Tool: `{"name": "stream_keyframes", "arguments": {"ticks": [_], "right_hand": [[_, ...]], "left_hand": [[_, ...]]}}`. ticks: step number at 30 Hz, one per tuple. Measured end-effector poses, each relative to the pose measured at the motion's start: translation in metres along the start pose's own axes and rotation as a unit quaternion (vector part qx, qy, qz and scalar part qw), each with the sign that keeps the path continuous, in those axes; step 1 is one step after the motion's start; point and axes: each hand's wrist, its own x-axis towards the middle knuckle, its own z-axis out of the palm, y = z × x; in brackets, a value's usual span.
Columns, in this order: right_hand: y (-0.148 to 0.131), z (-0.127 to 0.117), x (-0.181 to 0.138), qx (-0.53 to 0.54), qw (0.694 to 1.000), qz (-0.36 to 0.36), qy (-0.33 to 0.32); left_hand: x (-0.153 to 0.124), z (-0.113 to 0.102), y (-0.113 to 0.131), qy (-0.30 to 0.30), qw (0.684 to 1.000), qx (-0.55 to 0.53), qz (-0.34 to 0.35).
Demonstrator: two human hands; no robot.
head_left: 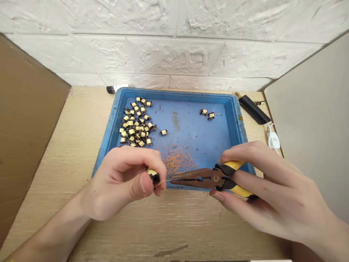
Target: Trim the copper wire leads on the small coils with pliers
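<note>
My left hand [128, 180] is closed around a small transformer coil [154, 176] with a black bobbin and yellow tape, pinched between thumb and fingers. A thin copper wire [163, 181] runs from the coil toward the right. In my right hand [272, 189] are long-nose pliers [195, 178] with yellow and black handles and rusty brown jaws. The plier tips lie at the wire's end, just right of the coil; whether they grip it is too fine to tell. Both hands are over the near edge of the blue tray [174, 94].
Many similar coils [136, 125] are heaped at the tray's left, and two coils with loose wires [211, 115] lie at its right. A pile of cut copper wires [177, 160] is near the front. A black-handled tool [255, 110] with a white cord stands right, a black-capped item [111, 89] behind.
</note>
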Motion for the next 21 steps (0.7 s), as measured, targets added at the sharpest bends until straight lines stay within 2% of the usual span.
{"name": "stream_keyframes", "arguments": {"ticks": [5, 13, 21], "right_hand": [[0.000, -0.001, 0.001, -0.002, 1.000, 0.000, -0.003], [0.003, -0.001, 0.003, 0.024, 1.000, -0.007, -0.011], [-0.002, -0.003, 0.009, 0.048, 0.998, -0.029, -0.038]], "left_hand": [[0.002, 0.001, 0.001, -0.009, 0.998, -0.047, -0.029], [0.000, 0.000, 0.001, -0.022, 0.997, -0.061, -0.046], [-0.008, -0.001, 0.005, -0.073, 0.996, -0.044, -0.025]]}}
